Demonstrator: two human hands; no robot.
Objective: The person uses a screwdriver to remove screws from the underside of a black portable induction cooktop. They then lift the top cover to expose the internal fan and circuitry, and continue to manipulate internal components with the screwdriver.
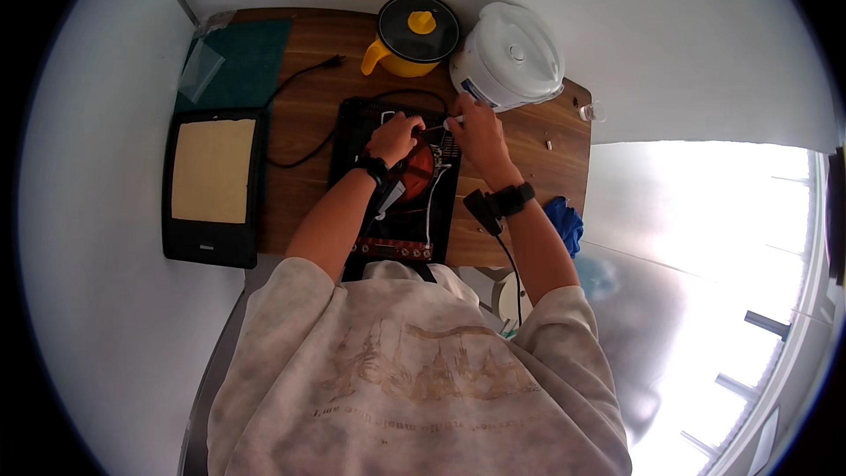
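Note:
An opened-up induction cooker base [348, 137] lies in front of me, its copper-coloured coil [421, 167] and inner wiring exposed. Over the upper part of the coil, my left hand [397, 138] is bent down with its fingers drawn together; whatever they pinch is hidden. Just to the right, my right hand [478, 134] is closed on a screwdriver [452, 122] with a pale handle, its thin shaft pointing left toward the left fingertips. A white wire [429, 211] runs down the right side of the base to a strip of controls [392, 249] at the near edge.
At left lies a black cover [211, 234] with a beige sheet inside. A power cord [304, 159] ends in a plug. Behind stand a yellow pot [407, 64] with a dark lid and a white lidded bucket [507, 57]. A blue cloth [565, 225] hangs at the right edge.

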